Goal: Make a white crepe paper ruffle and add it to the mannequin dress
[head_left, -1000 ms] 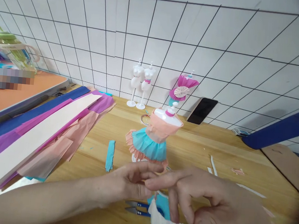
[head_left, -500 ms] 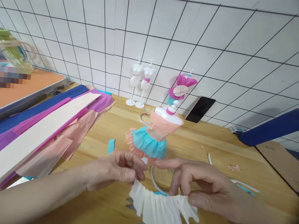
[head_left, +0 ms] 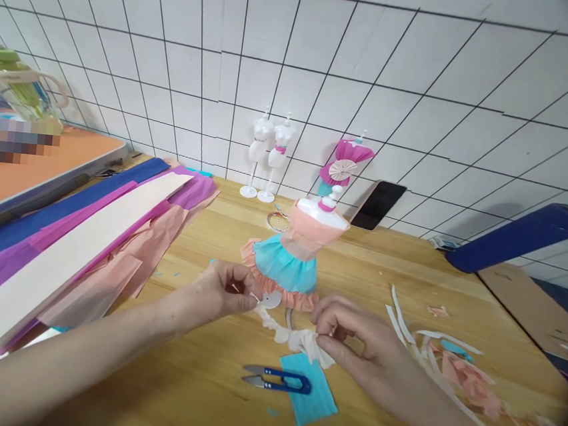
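- The left hand (head_left: pixel 219 292) has its thumb and finger pinched at the thin end of a white ruffled strip (head_left: pixel 296 340).
- The right hand (head_left: pixel 353 330) pinches the other, bunched-up end with its thumb and fingers.
- The strip hangs between the two hands, just in front of the little dress form (head_left: pixel 336 198) in its peach and blue dress (head_left: pixel 286 263).
- Under the strip, thread snips (head_left: pixel 276 372) lie partly on a piece of blue crinkly paper (head_left: pixel 313 409).
- The strip looks very light and floppy, so it should bend easily. I can't tell if it is paper or thin cloth.
- It could probably rip or lose its folds if pulled hard.
- The best place to hold it seems to be the gathered edge, near each end, with soft fingertips. Squeezing the frilly part might squash it.
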A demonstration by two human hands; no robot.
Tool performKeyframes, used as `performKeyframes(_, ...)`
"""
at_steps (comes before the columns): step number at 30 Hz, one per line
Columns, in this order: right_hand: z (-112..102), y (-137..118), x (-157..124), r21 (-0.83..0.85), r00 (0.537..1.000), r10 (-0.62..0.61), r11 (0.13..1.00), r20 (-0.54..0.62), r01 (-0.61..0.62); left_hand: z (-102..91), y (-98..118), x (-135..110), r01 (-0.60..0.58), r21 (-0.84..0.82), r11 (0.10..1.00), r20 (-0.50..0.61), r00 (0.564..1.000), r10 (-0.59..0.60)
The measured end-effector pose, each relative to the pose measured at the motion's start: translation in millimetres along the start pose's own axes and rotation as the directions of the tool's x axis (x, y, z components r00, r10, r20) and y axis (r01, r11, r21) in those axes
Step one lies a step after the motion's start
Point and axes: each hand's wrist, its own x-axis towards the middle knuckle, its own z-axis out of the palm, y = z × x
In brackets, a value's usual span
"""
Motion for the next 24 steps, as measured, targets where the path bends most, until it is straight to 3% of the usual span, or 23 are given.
performKeyframes(5,4.9,5.8,0.4,-0.029,0.996,0.045,0.998,-0.076,-0.048,2.5,4.1,4.8,-0.073,-0.003,0.997,-0.015,0.997,0.073)
performKeyframes(14,-6.7,1.8,11.8,0.018,0.992,0.081,0.997,-0.094,-0.080,11.2,3.5,10.0,-0.092,-0.089,0.992,-0.172,0.982,0.076)
performKeyframes(17,-8.2,2.1,12.0,-0.001,0.995,0.064,0.998,-0.080,-0.064,11.8,2.7,8.9,-0.122,-0.084,0.989,-0.186,0.977,0.104)
performKeyframes(24,1.1,2.4,11.2,0.048,0.973,0.129,0.991,-0.194,-0.121,16.3,-0.1,1.4,-0.137,-0.095,0.986,-0.171,0.978,0.120)
